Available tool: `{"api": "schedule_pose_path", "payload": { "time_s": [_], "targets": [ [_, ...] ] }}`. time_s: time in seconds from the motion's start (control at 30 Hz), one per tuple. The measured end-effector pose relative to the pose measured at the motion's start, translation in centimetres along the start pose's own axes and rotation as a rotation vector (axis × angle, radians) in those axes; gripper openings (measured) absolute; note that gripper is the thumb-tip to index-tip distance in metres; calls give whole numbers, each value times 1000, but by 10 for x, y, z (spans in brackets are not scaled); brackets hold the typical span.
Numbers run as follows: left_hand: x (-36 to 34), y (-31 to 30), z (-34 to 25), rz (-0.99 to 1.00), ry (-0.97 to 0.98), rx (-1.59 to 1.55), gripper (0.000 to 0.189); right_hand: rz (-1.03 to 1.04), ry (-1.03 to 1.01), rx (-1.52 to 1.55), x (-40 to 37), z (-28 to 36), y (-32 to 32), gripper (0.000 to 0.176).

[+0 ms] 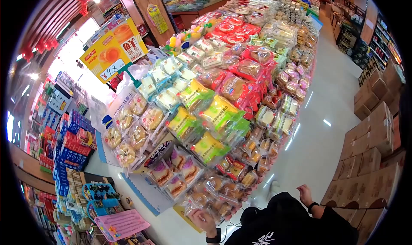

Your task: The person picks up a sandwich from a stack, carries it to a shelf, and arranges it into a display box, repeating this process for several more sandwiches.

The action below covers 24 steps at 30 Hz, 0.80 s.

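My left hand (202, 219), with a black watch on its wrist, rests against the clear bags of buns (214, 202) at the near end of a long display stand (148, 193). Whether its fingers grip a bag is unclear. My right hand (305, 194), a dark band on the wrist, hovers over the white floor (326, 116) with its fingers loosely apart and nothing in it. My black hooded top (283, 223) fills the bottom of the view. The stand is heaped with packaged breads and cakes: yellow-green packs (214, 114) in the middle, red packs (234, 30) farther back.
A yellow price sign (112, 51) stands over the left side of the stand. Stacked brown cartons (373, 133) line the right side of the aisle. Blue and red boxes (73, 146) are piled at the left, with a blue basket (101, 197) and a pink tray (122, 223) below them.
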<state>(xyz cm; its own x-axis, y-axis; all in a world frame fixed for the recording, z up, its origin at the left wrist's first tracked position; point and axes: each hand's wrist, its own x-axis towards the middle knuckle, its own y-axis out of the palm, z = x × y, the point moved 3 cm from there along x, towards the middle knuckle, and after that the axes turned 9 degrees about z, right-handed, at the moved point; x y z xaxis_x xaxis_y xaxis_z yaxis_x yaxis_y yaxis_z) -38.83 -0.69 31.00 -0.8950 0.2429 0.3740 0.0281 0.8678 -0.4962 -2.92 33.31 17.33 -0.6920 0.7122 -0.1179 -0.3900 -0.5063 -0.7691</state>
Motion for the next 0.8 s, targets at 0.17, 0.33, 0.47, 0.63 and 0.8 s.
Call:
{"api": "schedule_pose_path", "payload": {
  "time_s": [0.17, 0.33, 0.47, 0.63, 0.8],
  "targets": [
    [-10, -15, -16, -143, -48, -62, 13, 12, 86, 94, -6, -20, 1, 10],
    [-47, -13, -47, -164, 32, 99, 12, -9, 35, 138, 4, -39, -10, 11],
    [-83, 23, -92, 104, 150, 45, 17, -67, 24, 209, -1, -71, -28, 11],
    [-131, 108, -133, 932, 246, -109, 28, -228, 77, 236, -45, -135, -50, 11],
    [-182, 193, -101, 1294, 41, -122, 34, -200, 361, 350, -131, -204, -65, 15]
  ]
}}
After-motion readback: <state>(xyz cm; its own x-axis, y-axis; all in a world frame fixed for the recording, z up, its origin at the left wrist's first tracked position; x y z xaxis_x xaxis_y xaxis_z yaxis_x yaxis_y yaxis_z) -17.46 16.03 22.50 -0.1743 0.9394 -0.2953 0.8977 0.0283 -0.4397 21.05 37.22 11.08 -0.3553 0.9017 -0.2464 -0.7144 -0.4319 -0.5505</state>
